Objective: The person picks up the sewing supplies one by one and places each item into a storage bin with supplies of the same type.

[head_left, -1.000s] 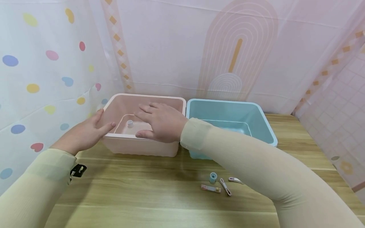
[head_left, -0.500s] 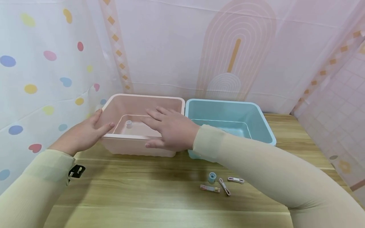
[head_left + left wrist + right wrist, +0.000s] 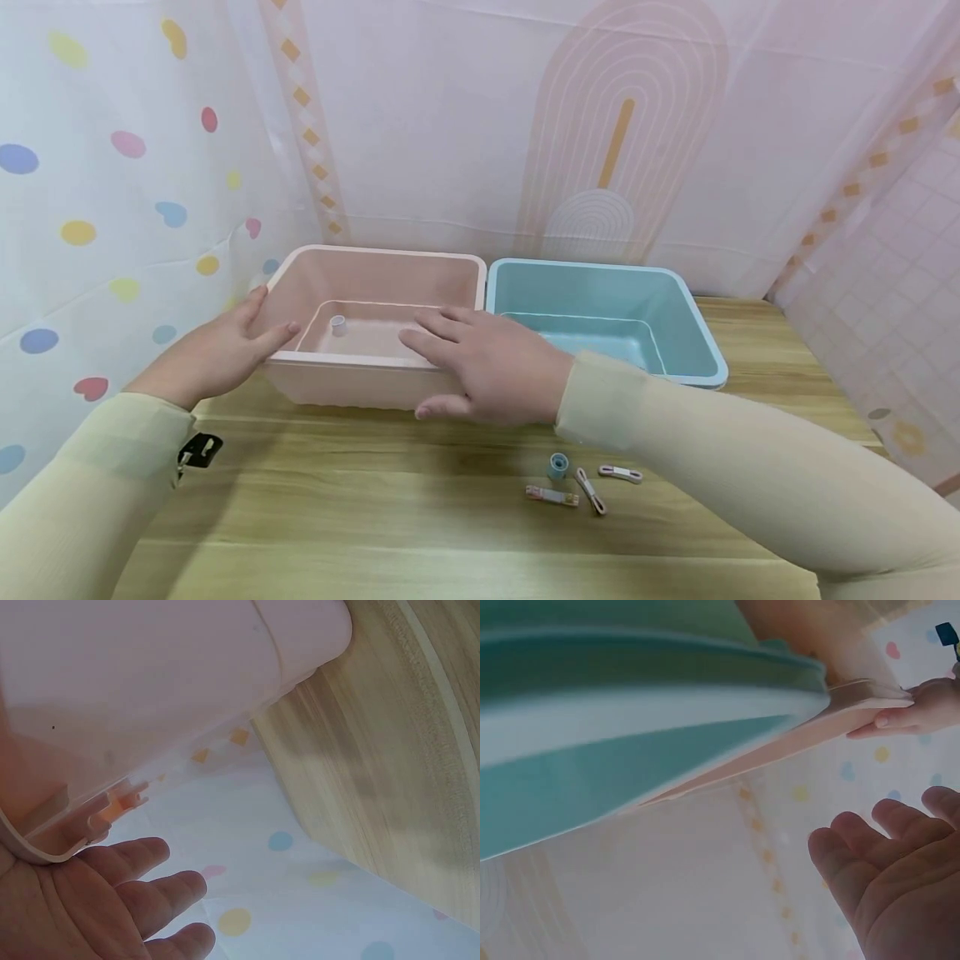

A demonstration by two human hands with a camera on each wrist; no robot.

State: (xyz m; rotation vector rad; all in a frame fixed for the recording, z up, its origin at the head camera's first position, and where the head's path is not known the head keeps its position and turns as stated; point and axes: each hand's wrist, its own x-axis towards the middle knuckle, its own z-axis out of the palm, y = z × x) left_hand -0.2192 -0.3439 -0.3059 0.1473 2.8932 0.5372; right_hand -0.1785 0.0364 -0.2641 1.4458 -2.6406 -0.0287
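Touching pink tub with straight-fingered left hand; hovering near blue tub with loosely spread right hand.

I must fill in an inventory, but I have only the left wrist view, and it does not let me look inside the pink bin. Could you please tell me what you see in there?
Observer: In the head view, one small whitish hollow cylinder sits on the floor of the pink bin.
Operator: Thank you. Is the right hand holding something?
Observer: No, the right wrist view shows its palm bare.
Operator: And does something lie on the table, nearer to the person?
Observer: Yes, a small blue hollow cylinder with three banded bundles close by.
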